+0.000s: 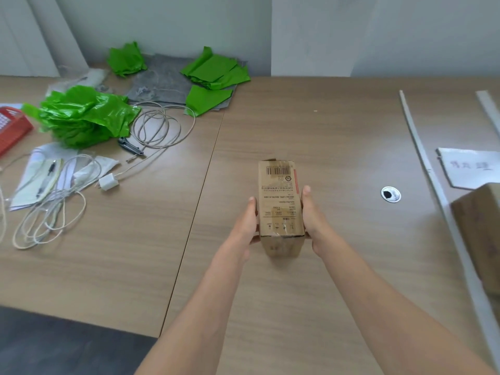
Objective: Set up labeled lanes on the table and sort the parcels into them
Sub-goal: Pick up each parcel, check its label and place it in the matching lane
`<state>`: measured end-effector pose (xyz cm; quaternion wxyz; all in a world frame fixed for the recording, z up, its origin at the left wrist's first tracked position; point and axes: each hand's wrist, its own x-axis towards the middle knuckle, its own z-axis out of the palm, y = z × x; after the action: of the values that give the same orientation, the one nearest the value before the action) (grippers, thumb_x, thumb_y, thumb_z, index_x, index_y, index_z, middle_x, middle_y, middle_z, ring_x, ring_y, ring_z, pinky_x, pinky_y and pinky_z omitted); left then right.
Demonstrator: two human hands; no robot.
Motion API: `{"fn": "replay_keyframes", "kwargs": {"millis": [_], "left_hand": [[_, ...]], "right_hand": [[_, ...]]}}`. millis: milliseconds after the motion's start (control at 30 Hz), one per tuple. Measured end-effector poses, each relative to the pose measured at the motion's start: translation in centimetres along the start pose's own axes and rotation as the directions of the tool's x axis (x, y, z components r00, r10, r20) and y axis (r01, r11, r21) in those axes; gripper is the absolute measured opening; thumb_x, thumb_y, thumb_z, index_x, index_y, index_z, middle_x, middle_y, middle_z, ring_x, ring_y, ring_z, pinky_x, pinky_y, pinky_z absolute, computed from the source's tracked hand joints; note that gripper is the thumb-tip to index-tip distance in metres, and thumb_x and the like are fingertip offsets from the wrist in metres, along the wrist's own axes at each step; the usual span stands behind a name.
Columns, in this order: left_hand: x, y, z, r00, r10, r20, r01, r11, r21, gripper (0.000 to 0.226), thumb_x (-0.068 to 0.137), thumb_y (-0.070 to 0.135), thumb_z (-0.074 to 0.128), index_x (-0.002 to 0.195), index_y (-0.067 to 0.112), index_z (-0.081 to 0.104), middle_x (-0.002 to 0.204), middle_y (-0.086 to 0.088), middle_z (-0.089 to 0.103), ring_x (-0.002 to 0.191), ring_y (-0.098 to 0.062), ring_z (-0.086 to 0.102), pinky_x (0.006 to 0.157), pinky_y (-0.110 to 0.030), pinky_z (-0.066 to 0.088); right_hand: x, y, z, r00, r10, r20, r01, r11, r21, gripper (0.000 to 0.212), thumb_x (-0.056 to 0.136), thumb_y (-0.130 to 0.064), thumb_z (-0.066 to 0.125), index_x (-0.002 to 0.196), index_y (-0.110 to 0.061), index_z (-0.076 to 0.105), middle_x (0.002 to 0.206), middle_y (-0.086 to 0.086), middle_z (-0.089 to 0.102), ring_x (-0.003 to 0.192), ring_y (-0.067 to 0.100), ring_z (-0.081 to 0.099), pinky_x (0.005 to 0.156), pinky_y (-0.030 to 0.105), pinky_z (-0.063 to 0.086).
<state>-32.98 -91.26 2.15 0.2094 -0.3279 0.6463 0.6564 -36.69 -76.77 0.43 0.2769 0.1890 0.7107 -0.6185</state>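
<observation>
Fingers (pixel 252 205) of left hand (pixel 243 228) and right hand (pixel 315 226) clasp the parcel (pixel 280 201) between them (barcode (pixel 280 170) up).

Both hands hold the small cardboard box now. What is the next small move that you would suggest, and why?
Probably carry the cardboard box rightward, over the white strip, toward the paper label. The left hand and right hand grip its sides, and another parcel lies near that label. The writing is too blurred to read.
</observation>
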Motion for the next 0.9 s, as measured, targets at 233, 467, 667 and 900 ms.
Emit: {"fn": "replay_keyframes", "kwargs": {"millis": [233, 467, 667, 900], "left_hand": [[-2.9, -0.8, -0.3, 0.999, 0.05, 0.015, -0.05, 0.999, -0.016, 0.051, 0.112, 0.059, 0.022, 0.12, 0.04, 0.069, 0.118, 0.015, 0.072, 0.107, -0.005, 0.065, 0.081, -0.032, 0.049], [-5.2, -1.8, 0.4, 0.986, 0.166, -0.004, -0.164, 0.975, -0.15, 0.051, 0.113, 0.053, 0.029, 0.125, 0.029, 0.072, 0.112, 0.01, 0.077, 0.108, -0.008, 0.067, 0.087, -0.033, 0.05], [-6.2, -2.7, 1.2, 0.973, 0.231, 0.015, -0.225, 0.958, -0.181, 0.051, 0.112, 0.051, 0.034, 0.132, 0.021, 0.071, 0.121, 0.005, 0.076, 0.109, -0.013, 0.068, 0.086, -0.033, 0.05], [-7.0, -3.9, 2.5, 0.975, 0.215, 0.056, -0.201, 0.962, -0.184, 0.05, 0.11, 0.055, 0.039, 0.125, 0.022, 0.074, 0.115, 0.001, 0.077, 0.104, -0.016, 0.069, 0.082, -0.031, 0.048]], "right_hand": [[-3.4, 1.1, -0.3, 0.997, -0.058, 0.048, 0.054, 0.994, 0.098, 0.068, 0.108, -0.067, 0.01, 0.118, -0.041, 0.072, 0.112, -0.013, 0.075, 0.103, 0.005, 0.067, 0.077, 0.027, 0.05], [-6.1, 2.5, -1.6, 0.982, -0.189, -0.014, 0.184, 0.934, 0.307, 0.056, 0.107, -0.069, 0.019, 0.123, -0.044, 0.066, 0.135, -0.014, 0.069, 0.133, 0.009, 0.06, 0.119, 0.041, 0.042], [-7.7, 3.7, -3.1, 0.972, -0.222, -0.082, 0.237, 0.907, 0.349, 0.056, 0.108, -0.065, 0.028, 0.128, -0.033, 0.069, 0.129, -0.013, 0.074, 0.129, 0.009, 0.063, 0.114, 0.038, 0.047], [-8.4, 4.9, -4.1, 0.974, -0.216, -0.075, 0.228, 0.906, 0.356, 0.06, 0.103, -0.073, 0.031, 0.13, -0.039, 0.071, 0.129, -0.003, 0.076, 0.129, 0.02, 0.066, 0.113, 0.047, 0.048]]}}
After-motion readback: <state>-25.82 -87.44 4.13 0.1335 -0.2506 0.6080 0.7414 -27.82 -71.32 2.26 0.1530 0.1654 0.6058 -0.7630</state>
